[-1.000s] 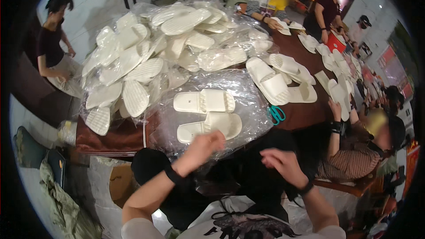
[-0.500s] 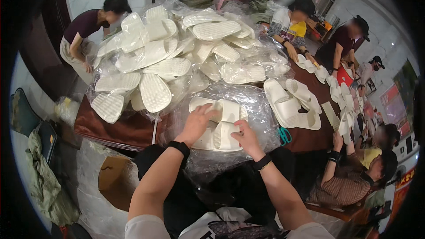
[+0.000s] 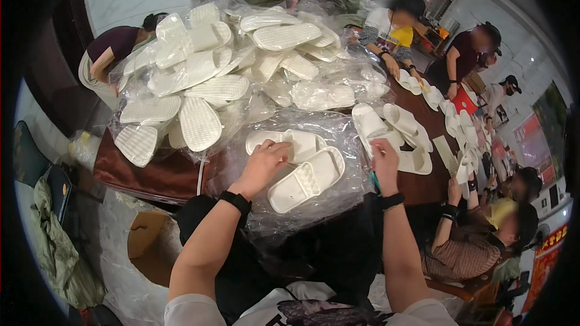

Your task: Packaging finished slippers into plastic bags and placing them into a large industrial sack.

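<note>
Two white slippers lie on clear plastic wrap in front of me. On the farther slipper (image 3: 305, 143), my left hand (image 3: 266, 164) rests with bent fingers gripping its near end. The nearer slipper (image 3: 309, 178) lies slanted, strap upward, partly over the other one. My right hand (image 3: 385, 162) is raised just right of the wrap, beside more white slippers (image 3: 417, 162), its fingers bunched together. Whether anything small sits between those fingers is hidden. A bit of the teal scissors (image 3: 374, 182) shows behind the right hand.
A big heap of plastic-wrapped white slippers (image 3: 220, 87) covers the table's far left. Further slippers (image 3: 462, 127) line the brown tabletop (image 3: 432, 188) rightward, where several people work. An open cardboard box (image 3: 148, 244) stands on the floor at lower left.
The nearer slipper has turned from lying beside the other to a slant across it. My right hand has let go of it and moved right, toward the scissors. My left hand stays at the farther slipper.
</note>
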`<move>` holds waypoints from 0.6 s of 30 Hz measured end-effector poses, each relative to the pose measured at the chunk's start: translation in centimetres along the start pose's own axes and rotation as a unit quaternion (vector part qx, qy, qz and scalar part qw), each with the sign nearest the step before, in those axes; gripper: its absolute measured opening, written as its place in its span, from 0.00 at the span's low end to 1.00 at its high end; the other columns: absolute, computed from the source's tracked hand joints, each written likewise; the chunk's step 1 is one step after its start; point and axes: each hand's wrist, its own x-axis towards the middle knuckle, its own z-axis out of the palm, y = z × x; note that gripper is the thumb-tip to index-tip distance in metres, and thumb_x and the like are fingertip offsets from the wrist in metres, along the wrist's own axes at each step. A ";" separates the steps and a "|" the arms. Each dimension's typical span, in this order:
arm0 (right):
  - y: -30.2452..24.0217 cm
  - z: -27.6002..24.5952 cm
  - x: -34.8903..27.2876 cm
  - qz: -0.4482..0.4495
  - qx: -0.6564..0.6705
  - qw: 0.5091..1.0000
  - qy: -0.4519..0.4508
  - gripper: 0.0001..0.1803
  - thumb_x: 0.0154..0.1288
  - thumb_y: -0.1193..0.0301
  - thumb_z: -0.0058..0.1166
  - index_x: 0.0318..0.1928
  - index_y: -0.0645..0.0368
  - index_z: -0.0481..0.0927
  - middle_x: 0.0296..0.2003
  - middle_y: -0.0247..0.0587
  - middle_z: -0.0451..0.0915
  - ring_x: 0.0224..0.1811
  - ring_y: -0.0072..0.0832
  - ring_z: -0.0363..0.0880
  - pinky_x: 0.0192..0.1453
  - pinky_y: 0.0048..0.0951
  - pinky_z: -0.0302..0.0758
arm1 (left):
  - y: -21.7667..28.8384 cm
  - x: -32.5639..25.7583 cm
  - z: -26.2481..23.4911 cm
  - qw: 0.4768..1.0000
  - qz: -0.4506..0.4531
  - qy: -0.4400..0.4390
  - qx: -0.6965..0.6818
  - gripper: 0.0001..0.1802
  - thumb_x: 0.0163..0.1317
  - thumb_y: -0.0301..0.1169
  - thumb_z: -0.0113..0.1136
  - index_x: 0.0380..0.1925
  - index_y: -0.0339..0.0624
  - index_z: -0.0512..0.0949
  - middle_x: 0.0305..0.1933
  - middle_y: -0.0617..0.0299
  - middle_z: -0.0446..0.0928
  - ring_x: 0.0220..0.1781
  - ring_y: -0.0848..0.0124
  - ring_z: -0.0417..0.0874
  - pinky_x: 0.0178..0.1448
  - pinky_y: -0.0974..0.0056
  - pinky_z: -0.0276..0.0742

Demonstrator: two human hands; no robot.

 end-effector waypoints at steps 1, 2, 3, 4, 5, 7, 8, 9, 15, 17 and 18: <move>2.6 -2.2 0.7 -0.041 -0.104 0.994 -0.001 0.08 0.60 0.76 0.53 0.40 0.60 0.79 0.26 0.44 0.80 0.27 0.35 0.80 0.30 0.35 0.74 | 0.3 0.4 0.2 1.000 0.008 -0.001 -0.005 0.07 0.53 0.27 0.63 0.34 0.43 0.78 0.52 0.63 0.79 0.50 0.60 0.76 0.51 0.57 0.74; 5.7 -4.0 1.4 -0.081 -0.207 0.975 -0.004 0.08 0.58 0.75 0.54 0.40 0.60 0.78 0.28 0.48 0.81 0.30 0.42 0.81 0.34 0.39 0.76 | 0.5 0.8 0.3 0.998 -0.027 -0.011 -0.058 0.07 0.54 0.27 0.62 0.34 0.43 0.78 0.46 0.62 0.80 0.48 0.59 0.76 0.51 0.56 0.72; 7.9 -5.1 1.2 -0.081 -0.209 0.975 0.000 0.08 0.58 0.75 0.54 0.40 0.60 0.78 0.28 0.48 0.81 0.30 0.42 0.81 0.34 0.39 0.76 | 0.5 1.1 0.5 0.992 -0.064 -0.020 -0.109 0.06 0.55 0.27 0.62 0.34 0.43 0.78 0.41 0.61 0.81 0.45 0.59 0.77 0.51 0.56 0.71; 9.8 -5.8 0.8 -0.079 -0.272 0.955 -0.083 0.11 0.55 0.73 0.56 0.40 0.60 0.77 0.30 0.51 0.81 0.34 0.46 0.81 0.38 0.42 0.75 | 0.4 1.2 0.5 0.992 -0.063 -0.018 -0.109 0.06 0.55 0.27 0.62 0.34 0.43 0.78 0.41 0.61 0.81 0.45 0.59 0.77 0.51 0.56 0.71; 10.7 -6.3 0.6 -0.074 -0.334 0.925 -0.166 0.14 0.52 0.72 0.58 0.40 0.61 0.76 0.32 0.53 0.81 0.38 0.51 0.80 0.43 0.44 0.75 | 0.3 1.3 0.6 0.985 -0.114 -0.048 -0.122 0.05 0.55 0.27 0.62 0.33 0.43 0.78 0.38 0.60 0.81 0.43 0.59 0.77 0.50 0.56 0.70; 10.0 -5.8 0.5 -0.064 -0.329 0.915 -0.225 0.16 0.50 0.70 0.59 0.41 0.60 0.76 0.34 0.54 0.81 0.40 0.51 0.80 0.45 0.45 0.75 | -0.1 0.7 0.6 0.974 -0.170 -0.077 -0.132 0.04 0.55 0.27 0.62 0.32 0.43 0.78 0.34 0.59 0.80 0.41 0.59 0.77 0.50 0.57 0.70; 9.7 -5.4 0.6 -0.053 -0.323 0.902 -0.281 0.19 0.48 0.68 0.60 0.42 0.59 0.75 0.35 0.55 0.81 0.43 0.51 0.80 0.47 0.45 0.75 | -0.4 0.5 0.7 0.986 -0.099 -0.063 -0.122 0.03 0.56 0.27 0.61 0.31 0.43 0.78 0.34 0.60 0.80 0.42 0.60 0.77 0.50 0.58 0.69; 8.8 -4.9 0.9 -0.028 -0.330 0.894 -0.300 0.19 0.47 0.70 0.59 0.41 0.61 0.74 0.35 0.57 0.80 0.43 0.53 0.79 0.47 0.47 0.74 | -0.6 0.4 0.7 0.992 -0.025 -0.051 -0.112 0.02 0.57 0.28 0.60 0.30 0.44 0.78 0.34 0.61 0.79 0.43 0.61 0.76 0.50 0.59 0.69; 13.7 -4.3 3.0 -0.136 -0.343 0.891 -0.266 0.14 0.45 0.74 0.55 0.35 0.63 0.72 0.31 0.54 0.76 0.41 0.53 0.75 0.45 0.45 0.72 | 0.6 1.6 0.6 0.991 0.008 -0.115 -0.065 0.04 0.58 0.33 0.60 0.33 0.48 0.80 0.42 0.65 0.81 0.49 0.61 0.75 0.56 0.55 0.65; 16.1 -5.1 3.2 -0.168 -0.294 0.914 -0.222 0.15 0.43 0.76 0.55 0.36 0.61 0.72 0.30 0.54 0.75 0.39 0.51 0.75 0.44 0.42 0.73 | 1.0 1.5 0.6 0.989 -0.038 -0.125 -0.074 0.06 0.57 0.36 0.61 0.32 0.49 0.79 0.50 0.68 0.80 0.54 0.62 0.72 0.58 0.53 0.63; 16.4 -4.8 2.8 -0.158 -0.274 0.926 -0.208 0.15 0.43 0.76 0.54 0.37 0.60 0.73 0.30 0.55 0.75 0.39 0.52 0.74 0.44 0.42 0.73 | 1.1 1.3 0.2 0.989 -0.025 -0.122 -0.077 0.07 0.57 0.37 0.61 0.33 0.49 0.79 0.51 0.67 0.80 0.54 0.62 0.72 0.58 0.53 0.62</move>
